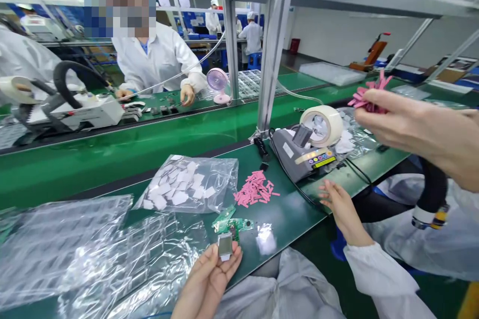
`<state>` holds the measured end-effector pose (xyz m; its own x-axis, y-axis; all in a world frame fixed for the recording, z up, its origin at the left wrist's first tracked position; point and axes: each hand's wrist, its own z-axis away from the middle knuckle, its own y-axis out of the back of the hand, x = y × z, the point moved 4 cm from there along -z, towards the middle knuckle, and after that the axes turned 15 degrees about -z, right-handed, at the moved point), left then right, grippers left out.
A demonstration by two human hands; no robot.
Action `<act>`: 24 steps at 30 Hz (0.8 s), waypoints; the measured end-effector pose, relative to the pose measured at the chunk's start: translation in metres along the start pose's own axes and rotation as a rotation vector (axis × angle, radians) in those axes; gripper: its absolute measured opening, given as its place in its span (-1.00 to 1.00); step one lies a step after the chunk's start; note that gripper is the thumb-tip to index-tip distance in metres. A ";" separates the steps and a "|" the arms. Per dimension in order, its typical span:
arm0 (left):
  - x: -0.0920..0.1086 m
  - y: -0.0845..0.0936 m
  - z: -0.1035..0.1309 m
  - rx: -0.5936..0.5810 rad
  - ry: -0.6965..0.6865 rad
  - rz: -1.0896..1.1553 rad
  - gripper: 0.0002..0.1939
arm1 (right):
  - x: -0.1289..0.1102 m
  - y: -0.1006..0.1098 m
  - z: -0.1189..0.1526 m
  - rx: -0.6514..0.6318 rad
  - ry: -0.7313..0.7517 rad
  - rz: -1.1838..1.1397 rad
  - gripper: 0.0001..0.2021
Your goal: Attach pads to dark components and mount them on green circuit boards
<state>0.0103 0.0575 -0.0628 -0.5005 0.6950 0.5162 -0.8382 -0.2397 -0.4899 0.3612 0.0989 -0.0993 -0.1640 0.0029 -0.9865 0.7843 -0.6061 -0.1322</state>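
My left hand [213, 271], at the bottom centre, is closed on a small display module [225, 245] with a grey screen and a pale frame. Just behind it lie green circuit boards [228, 223] on the table. My right hand [342, 212] is held over the front table edge, near the tape dispenser, fingers stretched out and holding nothing. A heap of pink strips [255, 188] lies between my hands, farther back. At the upper right, a co-worker's hand [404, 124] grips a bunch of pink strips [372, 94].
Left of the heap is a clear bag [179, 184] of white squares. Clear plastic trays [63, 244] cover the left side. A grey tape dispenser [299, 154] with a cable stands beside a metal post [275, 50]. Across the green belt [168, 134] sits a co-worker [157, 55].
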 end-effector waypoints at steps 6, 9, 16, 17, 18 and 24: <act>-0.002 -0.021 0.004 -0.081 0.012 -0.014 -0.85 | -0.026 -0.011 -0.025 -0.091 -0.026 -0.128 -0.60; -0.004 -0.031 0.010 -0.140 -0.012 -0.035 -0.90 | -0.040 -0.016 -0.014 -0.085 0.038 -0.171 -0.64; -0.010 -0.057 0.018 -0.300 -0.086 -0.109 -0.83 | -0.077 -0.069 0.096 -0.476 0.126 -0.091 -0.78; -0.011 -0.061 0.019 -0.317 -0.099 -0.120 -0.83 | -0.083 -0.083 0.113 -0.619 0.171 -0.072 -0.76; -0.010 -0.065 0.021 -0.333 -0.116 -0.127 -0.84 | -0.087 -0.095 0.126 -0.731 0.192 -0.042 -0.74; -0.006 -0.072 0.028 -0.372 -0.193 -0.060 -0.82 | -0.080 -0.132 0.142 -0.874 0.185 0.057 -0.76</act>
<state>0.0676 0.0513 -0.0107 -0.5144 0.5524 0.6559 -0.7491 0.0829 -0.6573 0.1856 0.0659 0.0108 -0.0710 0.1649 -0.9837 0.9764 0.2130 -0.0347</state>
